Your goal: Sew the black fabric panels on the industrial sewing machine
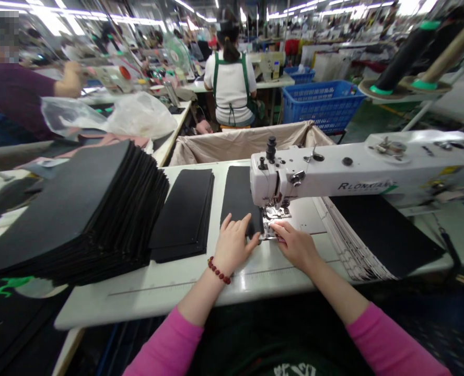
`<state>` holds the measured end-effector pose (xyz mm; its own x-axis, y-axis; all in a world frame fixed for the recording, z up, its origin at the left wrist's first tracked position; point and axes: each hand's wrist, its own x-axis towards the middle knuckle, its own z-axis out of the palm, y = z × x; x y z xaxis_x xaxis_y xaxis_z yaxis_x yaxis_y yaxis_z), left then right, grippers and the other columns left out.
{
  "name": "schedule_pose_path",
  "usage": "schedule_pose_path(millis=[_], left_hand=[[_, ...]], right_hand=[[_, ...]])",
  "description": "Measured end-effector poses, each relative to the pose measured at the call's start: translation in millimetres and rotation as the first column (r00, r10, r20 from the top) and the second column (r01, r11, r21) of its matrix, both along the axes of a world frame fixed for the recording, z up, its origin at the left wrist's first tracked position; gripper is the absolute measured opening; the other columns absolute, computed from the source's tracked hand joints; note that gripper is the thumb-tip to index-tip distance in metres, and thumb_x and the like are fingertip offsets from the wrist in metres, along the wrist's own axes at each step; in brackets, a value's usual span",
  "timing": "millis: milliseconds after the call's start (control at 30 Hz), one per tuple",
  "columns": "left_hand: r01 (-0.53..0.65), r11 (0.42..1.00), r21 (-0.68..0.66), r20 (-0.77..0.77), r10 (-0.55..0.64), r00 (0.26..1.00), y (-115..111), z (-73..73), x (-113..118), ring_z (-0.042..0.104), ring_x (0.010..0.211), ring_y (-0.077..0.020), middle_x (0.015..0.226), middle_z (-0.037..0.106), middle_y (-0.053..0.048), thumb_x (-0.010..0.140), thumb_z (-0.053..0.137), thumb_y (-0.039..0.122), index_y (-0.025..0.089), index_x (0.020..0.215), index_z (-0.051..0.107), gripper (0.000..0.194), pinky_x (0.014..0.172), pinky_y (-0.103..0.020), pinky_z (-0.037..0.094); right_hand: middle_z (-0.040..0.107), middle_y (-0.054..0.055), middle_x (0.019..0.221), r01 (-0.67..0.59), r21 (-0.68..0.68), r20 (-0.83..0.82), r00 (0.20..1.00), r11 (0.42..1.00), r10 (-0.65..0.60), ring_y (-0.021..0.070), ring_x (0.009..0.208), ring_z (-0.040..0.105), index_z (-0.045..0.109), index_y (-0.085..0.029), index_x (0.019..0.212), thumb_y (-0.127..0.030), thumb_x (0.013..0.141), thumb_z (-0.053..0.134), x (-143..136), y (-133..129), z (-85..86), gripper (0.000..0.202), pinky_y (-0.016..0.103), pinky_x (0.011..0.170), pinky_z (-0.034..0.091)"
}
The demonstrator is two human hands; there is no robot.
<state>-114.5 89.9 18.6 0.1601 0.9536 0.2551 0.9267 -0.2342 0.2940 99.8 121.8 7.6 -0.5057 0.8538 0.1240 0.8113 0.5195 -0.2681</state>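
Observation:
A black fabric panel lies flat on the sewing machine table, its right edge beside the presser foot. My left hand, with a beaded bracelet on the wrist, rests on the near end of this panel, fingers spread. Just right of the presser foot is my right hand. Its fingers are drawn together at the front of the metal plate, and whatever they pinch is too small to make out. Above both hands reaches the white sewing machine, whose head partly covers the panel.
Left of the panel lie a small pile of black panels and a tall stack. Layered dark pieces with pale edges lie right. Behind the table stand a cloth-lined bin, a blue basket and a seated co-worker.

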Motion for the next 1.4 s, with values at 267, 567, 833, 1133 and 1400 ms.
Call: schedule_pose_path(millis=[267, 567, 833, 1133, 1400], left_hand=[[0.111, 0.985, -0.135, -0.211, -0.138, 0.968, -107, -1.1, 15, 0.026, 0.143, -0.0365, 0.156, 0.026, -0.015, 0.079, 0.071, 0.039, 0.02, 0.151, 0.024, 0.088, 0.113, -0.055, 0.03], [0.245, 0.91, -0.335, -0.283, -0.345, 0.895, -179, 34.0, -38, 0.048, 0.131, -0.0222, 0.146, 0.047, -0.001, 0.08, 0.043, -0.001, 0.039, 0.149, 0.028, 0.081, 0.108, -0.045, 0.041], [0.282, 0.885, -0.371, -0.266, -0.392, 0.881, -185, 43.3, -42, 0.044, 0.135, -0.023, 0.149, 0.043, 0.001, 0.081, 0.044, 0.001, 0.042, 0.147, 0.029, 0.08, 0.113, -0.052, 0.033], [0.239, 0.92, -0.311, -0.326, -0.34, 0.882, -174, 86.9, -104, 0.032, 0.141, -0.0308, 0.142, 0.05, 0.006, 0.078, 0.048, 0.007, 0.045, 0.136, 0.048, 0.07, 0.114, -0.069, 0.011], [0.287, 0.926, -0.246, 0.15, -0.257, 0.955, -109, 44.7, 38, 0.053, 0.118, -0.0237, 0.13, 0.055, -0.007, 0.091, 0.061, 0.033, 0.028, 0.136, 0.047, 0.048, 0.102, -0.04, 0.048]], right_hand=[[0.054, 0.005, 0.138, -0.012, 0.027, -0.024, 1.0, 1.0, 0.013, 0.0205, 0.104, 0.063, 0.049, -0.025, 0.136, -0.02, 0.09, 0.048, 4, -4, 4.1, 0.046, 0.03, 0.078, 0.052], [0.046, -0.001, 0.148, -0.228, -0.02, -0.006, 0.974, 0.973, 0.228, 0.0181, 0.11, 0.062, 0.044, -0.032, 0.142, -0.015, 0.086, 0.048, 7, -13, 12.1, 0.059, 0.031, 0.083, 0.052], [0.045, -0.001, 0.148, -0.264, -0.094, 0.039, 0.963, 0.96, 0.268, 0.0189, 0.104, 0.065, 0.045, -0.031, 0.142, -0.017, 0.086, 0.046, 5, -37, 15.3, 0.058, 0.032, 0.078, 0.053], [0.051, 0.006, 0.144, -0.239, -0.248, -0.113, 0.97, 0.939, 0.217, 0.022, 0.104, 0.065, 0.049, -0.024, 0.139, -0.012, 0.083, 0.046, 39, -118, 15.0, 0.058, 0.038, 0.085, 0.054], [0.068, 0.004, 0.106, 0.072, -0.355, -0.571, 0.772, 0.932, -0.277, 0.0175, 0.092, 0.066, 0.059, -0.026, 0.117, -0.029, 0.096, 0.04, 77, -126, 11.6, 0.029, 0.029, 0.08, 0.052]])
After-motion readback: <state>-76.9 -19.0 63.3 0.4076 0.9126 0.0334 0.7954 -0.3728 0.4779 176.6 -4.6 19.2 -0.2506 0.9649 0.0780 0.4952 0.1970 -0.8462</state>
